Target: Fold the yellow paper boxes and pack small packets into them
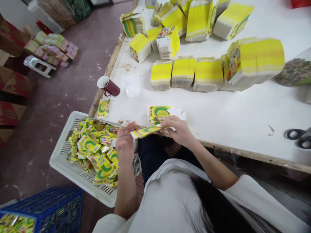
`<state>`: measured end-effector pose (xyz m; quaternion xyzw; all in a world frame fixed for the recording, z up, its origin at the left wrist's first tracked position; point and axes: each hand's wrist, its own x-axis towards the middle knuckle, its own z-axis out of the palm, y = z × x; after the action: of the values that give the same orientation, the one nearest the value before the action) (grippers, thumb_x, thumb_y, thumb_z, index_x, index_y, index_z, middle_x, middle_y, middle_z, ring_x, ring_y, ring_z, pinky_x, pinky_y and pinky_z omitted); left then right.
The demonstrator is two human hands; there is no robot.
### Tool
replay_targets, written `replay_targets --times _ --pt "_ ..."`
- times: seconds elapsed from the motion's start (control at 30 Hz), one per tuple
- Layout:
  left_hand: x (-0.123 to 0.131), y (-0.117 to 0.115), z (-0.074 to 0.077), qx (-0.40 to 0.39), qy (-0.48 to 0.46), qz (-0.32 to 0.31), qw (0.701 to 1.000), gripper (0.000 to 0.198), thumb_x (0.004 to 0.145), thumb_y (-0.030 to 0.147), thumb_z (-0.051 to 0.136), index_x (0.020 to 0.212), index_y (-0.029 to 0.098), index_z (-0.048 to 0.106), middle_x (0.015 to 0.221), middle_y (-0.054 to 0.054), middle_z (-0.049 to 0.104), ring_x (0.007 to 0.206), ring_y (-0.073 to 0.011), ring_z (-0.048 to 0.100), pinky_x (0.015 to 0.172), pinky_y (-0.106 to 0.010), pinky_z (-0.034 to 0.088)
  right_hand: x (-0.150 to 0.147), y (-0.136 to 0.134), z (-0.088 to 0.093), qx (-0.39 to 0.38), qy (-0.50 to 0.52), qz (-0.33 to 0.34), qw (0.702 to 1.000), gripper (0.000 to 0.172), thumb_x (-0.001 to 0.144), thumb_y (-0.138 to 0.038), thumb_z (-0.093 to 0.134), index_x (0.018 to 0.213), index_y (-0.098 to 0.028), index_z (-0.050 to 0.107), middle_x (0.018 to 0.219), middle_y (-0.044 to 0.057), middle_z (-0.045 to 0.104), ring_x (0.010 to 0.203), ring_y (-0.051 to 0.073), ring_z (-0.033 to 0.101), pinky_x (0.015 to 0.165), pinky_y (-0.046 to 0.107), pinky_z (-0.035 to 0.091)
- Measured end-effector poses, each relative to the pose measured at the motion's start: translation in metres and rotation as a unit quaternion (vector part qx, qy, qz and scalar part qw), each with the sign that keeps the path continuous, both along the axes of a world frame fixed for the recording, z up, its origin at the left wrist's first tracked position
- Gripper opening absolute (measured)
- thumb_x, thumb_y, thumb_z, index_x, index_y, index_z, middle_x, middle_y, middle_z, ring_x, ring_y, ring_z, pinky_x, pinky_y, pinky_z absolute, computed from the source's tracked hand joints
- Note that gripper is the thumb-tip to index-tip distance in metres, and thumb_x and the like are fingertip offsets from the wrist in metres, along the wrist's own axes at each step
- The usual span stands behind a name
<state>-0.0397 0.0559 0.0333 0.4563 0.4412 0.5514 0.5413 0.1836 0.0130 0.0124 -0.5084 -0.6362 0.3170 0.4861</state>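
Note:
A small yellow and green carton (145, 131) is held between both hands at the front edge of the white table (233, 119). My left hand (125, 140) pinches its left end, fingers closed round it. My right hand (178, 129) grips its right end. Just behind the carton, a short stack of flat carton blanks (159, 113) lies on the table. Below my left hand stands a white plastic basket (63, 149) filled with several folded yellow-green cartons (94, 149).
Bundles of flat yellow blanks (184, 72) fill the table's back. A maroon mug (108, 86) lies near the left edge, rubber bands (125, 67) behind it. Scissors (298, 137) lie at far right. A blue crate (46, 210) sits on the floor at lower left.

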Motion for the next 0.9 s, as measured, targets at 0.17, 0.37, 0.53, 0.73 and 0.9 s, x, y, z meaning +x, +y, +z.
replay_targets --times 0.17,0.37,0.53,0.73,0.9 --pt "-0.020 -0.001 0.018 0.009 0.193 -0.226 0.955 0.102 0.044 0.056 0.095 0.133 0.026 0.057 0.140 -0.016 0.059 0.126 -0.0349 0.058 0.100 -0.044 0.051 -0.007 -0.009 0.018 0.092 -0.167 0.097 0.977 0.025 0.096 -0.015 0.052 0.093 -0.030 0.072 0.089 0.001 0.073 0.093 0.022 0.055 0.104 0.045 0.038" --pt "0.018 -0.027 0.001 0.006 0.346 -0.207 0.915 0.057 0.075 0.038 0.078 0.122 0.020 0.052 0.103 -0.005 0.066 0.093 -0.0224 0.066 0.082 -0.033 0.054 -0.027 -0.019 0.008 0.034 -0.015 -0.079 0.996 0.051 0.089 -0.032 0.063 0.137 -0.024 0.050 0.137 0.014 0.054 0.133 0.030 0.043 0.119 0.055 0.028" --pt "0.032 -0.041 -0.008 0.126 0.408 -0.190 0.884 0.071 0.072 0.033 0.077 0.131 0.020 0.040 0.106 -0.007 0.064 0.091 -0.0227 0.066 0.077 -0.033 0.054 -0.035 -0.020 -0.009 -0.170 0.278 0.019 0.945 0.064 0.091 -0.053 0.056 0.144 -0.020 0.043 0.138 0.015 0.057 0.130 0.030 0.053 0.111 0.050 0.043" --pt "0.034 -0.041 -0.010 0.283 0.424 -0.154 0.846 0.064 0.075 0.026 0.072 0.129 0.024 0.038 0.111 -0.007 0.059 0.100 -0.0229 0.064 0.083 -0.036 0.054 -0.037 -0.015 -0.008 -0.256 0.405 0.118 0.870 0.071 0.081 -0.059 0.070 0.140 -0.023 0.053 0.125 0.010 0.068 0.120 0.026 0.062 0.108 0.044 0.046" --pt "0.029 -0.032 -0.005 0.163 0.409 -0.191 0.877 0.061 0.071 0.025 0.071 0.124 0.024 0.039 0.099 -0.003 0.060 0.085 -0.0199 0.064 0.077 -0.034 0.053 -0.037 -0.018 -0.012 -0.144 0.325 0.128 0.926 0.077 0.087 -0.070 0.057 0.147 -0.021 0.047 0.138 0.013 0.061 0.136 0.030 0.050 0.115 0.046 0.039"
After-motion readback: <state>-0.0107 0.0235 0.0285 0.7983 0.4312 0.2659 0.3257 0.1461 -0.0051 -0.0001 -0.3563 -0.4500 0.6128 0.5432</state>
